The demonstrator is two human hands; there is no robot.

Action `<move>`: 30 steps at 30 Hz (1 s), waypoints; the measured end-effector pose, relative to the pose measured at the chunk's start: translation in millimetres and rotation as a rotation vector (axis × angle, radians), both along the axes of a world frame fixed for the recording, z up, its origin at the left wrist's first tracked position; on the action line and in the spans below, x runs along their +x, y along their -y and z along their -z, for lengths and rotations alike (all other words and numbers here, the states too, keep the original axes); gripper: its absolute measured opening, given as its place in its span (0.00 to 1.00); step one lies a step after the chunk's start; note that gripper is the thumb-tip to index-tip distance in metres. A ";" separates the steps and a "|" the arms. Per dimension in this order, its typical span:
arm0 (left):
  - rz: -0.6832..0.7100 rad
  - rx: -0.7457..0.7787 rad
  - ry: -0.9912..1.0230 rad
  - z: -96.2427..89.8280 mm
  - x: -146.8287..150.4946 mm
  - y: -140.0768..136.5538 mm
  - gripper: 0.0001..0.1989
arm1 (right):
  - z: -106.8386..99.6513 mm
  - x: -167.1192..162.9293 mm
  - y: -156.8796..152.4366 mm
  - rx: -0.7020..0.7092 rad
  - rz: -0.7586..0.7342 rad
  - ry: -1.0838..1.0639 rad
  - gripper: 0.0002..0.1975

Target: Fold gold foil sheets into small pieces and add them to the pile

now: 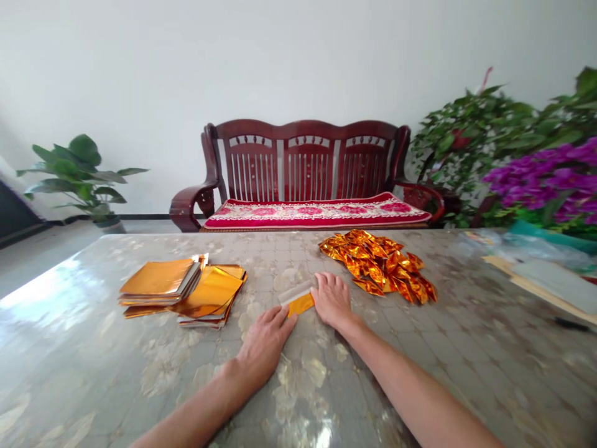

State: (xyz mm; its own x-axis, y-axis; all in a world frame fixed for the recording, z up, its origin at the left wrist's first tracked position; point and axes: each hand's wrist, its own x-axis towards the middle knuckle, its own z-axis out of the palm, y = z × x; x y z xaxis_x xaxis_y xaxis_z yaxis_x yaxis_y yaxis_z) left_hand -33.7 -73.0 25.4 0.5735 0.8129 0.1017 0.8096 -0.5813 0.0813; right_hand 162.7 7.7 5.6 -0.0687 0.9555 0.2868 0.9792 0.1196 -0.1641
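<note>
A sheet of gold foil paper (301, 303) lies on the table between my hands, its near edge folded up so a gold strip shows in front of a pale grey strip. My left hand (267, 341) has its thumb and fingertips on the left end of the fold. At the right end, the fingers of my right hand (332, 300) are bent and grip the paper. Stacks of flat gold foil sheets (158, 278) are on the left. Beyond my right hand is a heap of folded shiny gold foil pieces (373, 258).
The table (153, 386) has a glossy, flower-patterned cover. At its right side lie clear plastic wrap, a pale flat packet (555, 286) and a small dark object (571, 323). Behind stands a wooden bench (308, 130) with a red patterned cushion. Plants flank it.
</note>
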 end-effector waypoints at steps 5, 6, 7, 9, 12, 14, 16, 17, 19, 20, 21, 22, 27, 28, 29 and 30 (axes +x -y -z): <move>0.001 0.024 0.054 6.8 1.3 7.7 0.24 | -16.0 6.9 4.2 0.027 -0.031 0.018 0.17; -0.001 0.024 0.079 8.3 1.9 7.9 0.24 | -20.2 8.4 8.2 0.040 -0.051 0.021 0.16; -0.003 0.024 0.108 9.1 2.8 7.9 0.25 | -24.0 9.5 13.5 0.050 -0.093 0.026 0.14; -0.008 0.016 0.180 8.2 5.7 7.0 0.25 | -30.0 10.2 26.2 0.052 -0.254 0.042 0.09; -0.052 -0.025 0.292 0.6 10.3 3.6 0.22 | -32.9 8.6 42.6 0.116 -0.583 0.104 0.05; -0.080 -0.067 0.326 -5.6 10.7 -0.6 0.21 | -31.3 6.8 47.1 0.163 -0.683 0.189 0.06; -0.095 -0.104 0.335 -10.1 7.8 -6.3 0.23 | -28.3 5.3 46.2 0.190 -0.740 0.286 0.08; -0.099 -0.120 0.335 -11.4 5.2 -9.8 0.24 | -26.6 4.6 44.5 0.198 -0.753 0.323 0.09; -0.095 -0.158 0.311 -12.4 -1.2 -17.4 0.25 | -23.6 3.8 40.0 0.214 -0.756 0.365 0.09; -0.092 -0.176 0.298 -12.2 -4.5 -21.4 0.25 | -22.3 3.6 37.8 0.221 -0.758 0.377 0.10; -0.085 -0.189 0.279 -11.9 -7.7 -25.3 0.24 | -21.1 3.6 36.0 0.228 -0.762 0.387 0.10; -0.082 -0.197 0.259 -11.4 -10.4 -29.0 0.23 | -20.1 3.7 34.6 0.233 -0.766 0.393 0.10; -0.042 -0.182 0.268 -8.7 -15.7 -40.0 0.24 | -16.8 6.3 30.4 0.236 -0.758 0.374 0.10; -0.031 -0.177 0.279 -7.9 -15.4 -40.4 0.23 | -16.9 7.3 29.5 0.233 -0.751 0.367 0.10; -0.024 -0.174 0.290 -7.1 -14.9 -40.5 0.22 | -17.3 8.3 28.4 0.231 -0.751 0.360 0.10; -0.021 -0.174 0.303 -6.1 -14.3 -40.3 0.21 | -17.9 9.5 27.2 0.230 -0.763 0.354 0.10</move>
